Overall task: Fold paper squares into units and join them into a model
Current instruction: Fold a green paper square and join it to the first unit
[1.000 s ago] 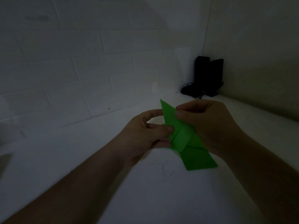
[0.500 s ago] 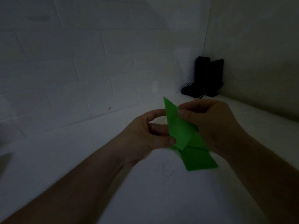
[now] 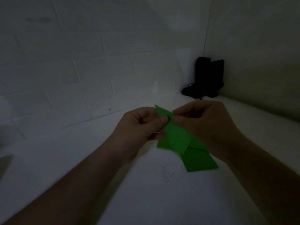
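A folded green paper unit [image 3: 178, 140] is held just above the white table, between both hands. Its pointed tip stands up at the far end and a wide flap hangs toward me at the lower right. My left hand [image 3: 139, 125] pinches the paper's left edge near the tip with thumb and forefinger. My right hand [image 3: 204, 125] pinches the right edge at the same height, and its palm covers part of the paper. A lighter folded layer lies across the middle of the unit.
The white table [image 3: 146, 192] runs into a corner of white brick-pattern walls. Black objects [image 3: 206, 78] stand in that corner at the far right. Small dark specks [image 3: 167, 172] lie on the table below the paper. The scene is dim.
My left thumb has climbed from the paper's middle up toward the tip, meeting my right thumb. The folded flap has swung open wider to the left.
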Tool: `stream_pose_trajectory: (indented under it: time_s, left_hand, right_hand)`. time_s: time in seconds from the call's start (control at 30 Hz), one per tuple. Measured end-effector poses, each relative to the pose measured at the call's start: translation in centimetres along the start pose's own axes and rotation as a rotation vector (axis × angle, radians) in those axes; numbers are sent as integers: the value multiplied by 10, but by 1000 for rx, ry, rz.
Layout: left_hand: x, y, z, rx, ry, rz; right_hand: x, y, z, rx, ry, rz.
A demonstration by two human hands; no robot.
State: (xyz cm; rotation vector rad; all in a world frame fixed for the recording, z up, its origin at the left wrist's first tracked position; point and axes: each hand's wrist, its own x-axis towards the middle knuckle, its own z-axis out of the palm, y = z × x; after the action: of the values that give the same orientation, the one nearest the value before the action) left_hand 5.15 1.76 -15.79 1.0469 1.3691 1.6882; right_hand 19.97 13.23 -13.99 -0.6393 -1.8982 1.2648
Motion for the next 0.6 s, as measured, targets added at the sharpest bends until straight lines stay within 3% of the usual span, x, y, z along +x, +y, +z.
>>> stream_pose_trajectory:
  time_s: [0.13, 0.4, 0.6]
  left_hand:
    - [1, 3, -2, -40, 91, 41]
    - [0, 4, -1, -90, 68, 0]
    - [2, 6, -2, -100, 135, 41]
  right_hand:
    - [-2, -3, 1, -2, -9, 4]
    - [-3, -6, 0, -1, -21, 15]
    - [-3, -6, 0, -1, -18, 17]
